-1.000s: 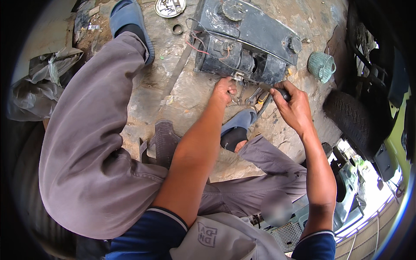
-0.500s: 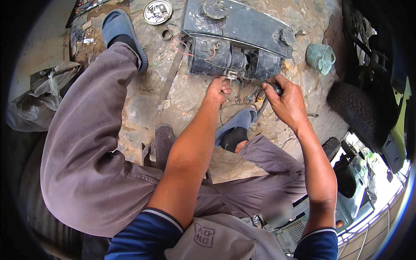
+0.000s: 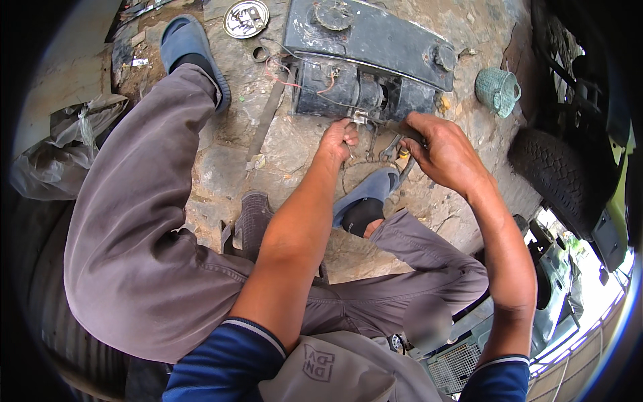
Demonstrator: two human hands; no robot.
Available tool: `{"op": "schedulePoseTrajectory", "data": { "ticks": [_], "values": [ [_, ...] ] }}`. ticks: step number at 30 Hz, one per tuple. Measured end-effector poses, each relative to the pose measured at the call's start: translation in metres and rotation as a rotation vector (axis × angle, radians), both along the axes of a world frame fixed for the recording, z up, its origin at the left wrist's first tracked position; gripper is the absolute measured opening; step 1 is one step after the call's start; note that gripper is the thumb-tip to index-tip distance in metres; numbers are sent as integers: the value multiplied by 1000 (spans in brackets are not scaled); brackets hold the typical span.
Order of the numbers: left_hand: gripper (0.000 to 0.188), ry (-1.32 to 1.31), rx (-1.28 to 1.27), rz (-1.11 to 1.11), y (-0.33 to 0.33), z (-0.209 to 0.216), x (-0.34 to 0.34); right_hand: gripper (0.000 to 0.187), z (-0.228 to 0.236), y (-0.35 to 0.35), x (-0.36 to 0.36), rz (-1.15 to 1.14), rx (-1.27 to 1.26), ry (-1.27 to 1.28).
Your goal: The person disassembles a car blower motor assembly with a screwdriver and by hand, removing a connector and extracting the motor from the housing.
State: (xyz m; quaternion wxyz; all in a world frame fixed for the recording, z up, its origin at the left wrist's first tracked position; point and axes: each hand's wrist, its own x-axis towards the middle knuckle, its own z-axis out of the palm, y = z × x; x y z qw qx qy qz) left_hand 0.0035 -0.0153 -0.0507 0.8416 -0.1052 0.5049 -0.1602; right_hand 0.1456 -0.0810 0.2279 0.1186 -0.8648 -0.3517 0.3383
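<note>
A dark metal machine unit [image 3: 365,63] with loose red wires lies on the stone ground in front of me. My left hand [image 3: 340,141] pinches a small metal part [image 3: 360,118] at the unit's lower front edge. My right hand [image 3: 445,153] is closed around a dark-handled tool [image 3: 405,129] whose tip points at the same spot. The two hands are a short gap apart. Below them, spanners [image 3: 387,149] lie on the ground beside my blue slipper [image 3: 372,194]. The tool's tip is hidden by my fingers.
A round metal dish [image 3: 246,18] and a small ring [image 3: 260,53] lie at the upper left of the unit. A teal woven cup [image 3: 497,90] stands to the right, with a vehicle tyre [image 3: 557,175] beyond it. A flat metal bar [image 3: 266,120] and a plastic bag [image 3: 63,144] lie to the left.
Both hands have stayed at the unit's front edge. The right hand has edged slightly closer to the unit, and my view has shifted a little.
</note>
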Motion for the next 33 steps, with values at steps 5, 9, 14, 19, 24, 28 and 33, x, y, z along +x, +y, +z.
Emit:
{"op": "schedulePoseTrajectory", "data": {
  "ticks": [5, 9, 14, 19, 24, 28, 33],
  "values": [
    [13, 29, 31, 15, -1, 5, 0, 50, 14, 44, 16, -762, -403, 629],
    [15, 62, -1, 33, -5, 6, 3, 67, 6, 50, 33, -603, -626, 417],
    [13, 23, -19, 34, -2, 2, -2, 51, -5, 48, 32, -215, -493, 201],
    [8, 21, 9, 60, -2, 5, -4, 37, 2, 45, 17, -61, -469, 145],
    [7, 9, 8, 45, 0, 2, -4, 31, 5, 38, 20, -366, -486, 383],
    [8, 30, -17, 91, -3, 8, -6, 20, 4, 40, 35, -983, -578, 781],
    [10, 26, -93, 169, -9, 13, -1, 22, -2, 57, 41, -784, -689, 590]
  ]
}}
